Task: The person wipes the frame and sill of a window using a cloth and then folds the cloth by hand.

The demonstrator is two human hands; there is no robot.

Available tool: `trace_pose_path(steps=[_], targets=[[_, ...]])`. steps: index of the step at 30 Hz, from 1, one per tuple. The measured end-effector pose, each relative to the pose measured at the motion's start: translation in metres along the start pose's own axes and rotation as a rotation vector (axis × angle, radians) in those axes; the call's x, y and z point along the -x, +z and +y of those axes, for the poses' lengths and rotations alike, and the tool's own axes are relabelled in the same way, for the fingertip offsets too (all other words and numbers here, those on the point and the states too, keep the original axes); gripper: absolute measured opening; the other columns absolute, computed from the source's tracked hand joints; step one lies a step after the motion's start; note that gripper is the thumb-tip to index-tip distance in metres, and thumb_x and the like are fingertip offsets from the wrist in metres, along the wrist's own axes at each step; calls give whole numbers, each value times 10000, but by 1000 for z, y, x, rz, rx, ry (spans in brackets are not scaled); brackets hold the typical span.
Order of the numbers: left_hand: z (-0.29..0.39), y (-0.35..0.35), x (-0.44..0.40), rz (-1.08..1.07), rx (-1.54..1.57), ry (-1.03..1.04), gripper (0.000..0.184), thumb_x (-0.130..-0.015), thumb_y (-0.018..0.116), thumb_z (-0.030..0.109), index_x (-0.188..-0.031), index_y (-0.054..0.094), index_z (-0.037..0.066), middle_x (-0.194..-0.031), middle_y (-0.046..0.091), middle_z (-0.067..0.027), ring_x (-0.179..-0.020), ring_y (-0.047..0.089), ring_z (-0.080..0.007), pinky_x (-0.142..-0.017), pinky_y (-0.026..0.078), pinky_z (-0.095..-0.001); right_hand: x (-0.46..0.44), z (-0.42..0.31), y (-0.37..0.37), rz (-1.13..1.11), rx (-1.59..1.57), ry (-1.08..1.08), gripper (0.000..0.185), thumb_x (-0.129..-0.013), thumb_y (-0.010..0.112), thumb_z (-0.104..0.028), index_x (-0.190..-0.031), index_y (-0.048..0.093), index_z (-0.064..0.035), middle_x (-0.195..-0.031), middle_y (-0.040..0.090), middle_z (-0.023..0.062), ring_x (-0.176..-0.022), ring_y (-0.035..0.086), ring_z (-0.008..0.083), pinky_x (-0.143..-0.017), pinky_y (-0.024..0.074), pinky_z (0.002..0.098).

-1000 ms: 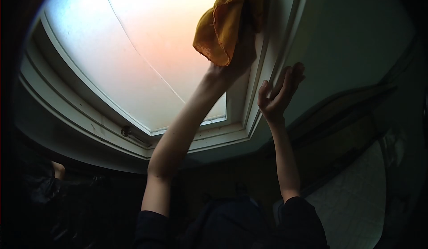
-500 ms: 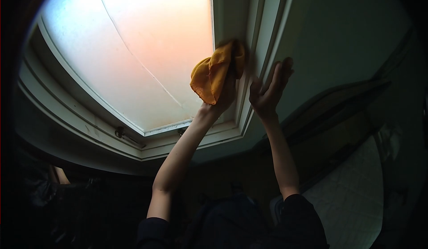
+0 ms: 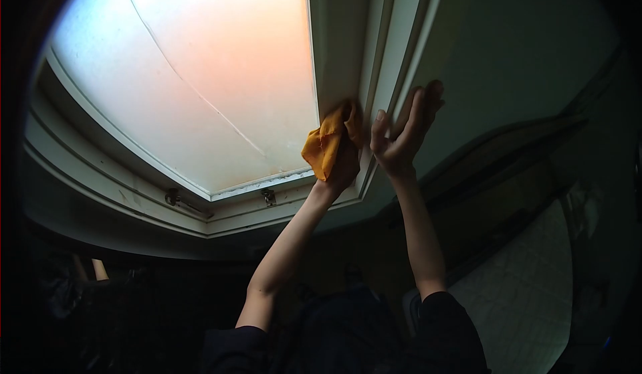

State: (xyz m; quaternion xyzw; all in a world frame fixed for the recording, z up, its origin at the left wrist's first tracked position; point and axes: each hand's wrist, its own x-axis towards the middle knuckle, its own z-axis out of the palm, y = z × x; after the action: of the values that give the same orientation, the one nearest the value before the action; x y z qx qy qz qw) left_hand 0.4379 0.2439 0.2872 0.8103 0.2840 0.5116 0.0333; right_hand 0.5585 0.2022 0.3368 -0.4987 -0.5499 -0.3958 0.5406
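Observation:
My left hand point(image 3: 344, 165) is closed on an orange-yellow cloth point(image 3: 326, 145), pressed against the inner side of a white window frame point(image 3: 340, 46), near the lower right corner. The cloth hides most of the fingers. Beside it, my right hand point(image 3: 403, 143) lies against the outer trim and the dark panel to the right, fingers stretched and thumb apart, holding nothing. The bright translucent pane point(image 3: 200, 86) fills the upper left, with a long crack-like line point(image 3: 182, 76) running down it.
Metal latches point(image 3: 268, 197) sit on the frame's lower edge, another catch point(image 3: 175, 198) further left. A quilted pale surface, perhaps a mattress point(image 3: 518, 287), lies at lower right. Dark, indistinct things fill the lower left.
My left hand has moved down along the frame with the cloth, toward the lower corner. The right hand stays in nearly the same place. The view has shifted slightly.

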Motion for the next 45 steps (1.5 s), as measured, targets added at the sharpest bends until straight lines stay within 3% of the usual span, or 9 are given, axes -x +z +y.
trace_pose_path(steps=[7, 23, 28, 31, 35, 39, 40, 42, 45], targets=[[-9, 28, 35, -79, 85, -140, 623, -843, 517, 72, -1418, 298, -32, -1402, 360, -238, -1271, 360, -403, -1090, 247, -448, 2, 0, 1, -1, 15, 6, 688, -874, 584, -220, -1450, 273, -9, -1513, 216, 265, -1423, 156, 434, -1145, 73, 583], [-30, 43, 87, -138, -99, -38, 468, -851, 511, 105, -1312, 473, 34, -1255, 511, -186, -1175, 490, -353, -1027, 357, -449, 6, 6, 3, 30, 29, -1, 680, -862, 579, -202, -1444, 280, -17, -1511, 235, 252, -1421, 169, 428, -1149, 82, 582], [-56, 45, 114, -322, 302, -244, 360, -924, 484, 222, -1246, 550, 76, -1096, 634, -123, -968, 612, -288, -796, 467, -403, 10, 11, 4, 27, 13, 5, 654, -856, 599, -176, -1422, 320, -8, -1489, 259, 283, -1400, 207, 460, -1130, 126, 608], [-33, 19, 102, -195, -63, -107, 409, -878, 504, 169, -1275, 538, 77, -1095, 610, -144, -994, 571, -328, -856, 430, -451, 13, 8, -1, 26, 25, 7, 641, -865, 593, -187, -1423, 326, -18, -1484, 279, 273, -1397, 227, 451, -1125, 136, 616], [3, -34, -36, -45, -80, -32, 451, -919, 445, 130, -1334, 400, -41, -1198, 452, -231, -1060, 442, -366, -900, 351, -463, 12, 7, -3, 61, 12, -29, 618, -881, 575, -196, -1423, 332, -24, -1474, 303, 269, -1395, 231, 451, -1123, 143, 619], [29, -105, -210, 221, 133, 235, 440, -970, 403, 1, -1401, 315, -19, -1194, 472, -106, -1120, 467, -185, -960, 363, -270, 9, 6, -5, 2, 89, -15, 636, -915, 546, -235, -1448, 278, -15, -1491, 272, 260, -1403, 218, 435, -1138, 136, 589], [-10, -78, -260, 71, 976, 141, 514, -828, 531, -91, -1326, 416, -43, -1112, 522, -145, -1060, 525, -253, -854, 450, -285, 9, 6, -6, -2, 76, -20, 651, -931, 529, -238, -1465, 237, -7, -1516, 226, 249, -1414, 198, 418, -1152, 118, 564], [32, -134, -346, 321, 33, 505, 487, -965, 481, 67, -1424, 328, 9, -1370, 452, -122, -1282, 426, -179, -1061, 340, -263, 8, 7, -4, -2, 102, -49, 641, -937, 522, -227, -1463, 235, 0, -1515, 222, 257, -1415, 195, 417, -1153, 118, 562], [77, -163, -417, 478, -14, 677, 539, -913, 570, 96, -1398, 365, -19, -1311, 497, -170, -1212, 493, -267, -1020, 407, -355, 12, -1, -5, -3, 106, -35, 620, -952, 506, -231, -1467, 239, -11, -1507, 246, 252, -1413, 211, 406, -1151, 135, 563]])
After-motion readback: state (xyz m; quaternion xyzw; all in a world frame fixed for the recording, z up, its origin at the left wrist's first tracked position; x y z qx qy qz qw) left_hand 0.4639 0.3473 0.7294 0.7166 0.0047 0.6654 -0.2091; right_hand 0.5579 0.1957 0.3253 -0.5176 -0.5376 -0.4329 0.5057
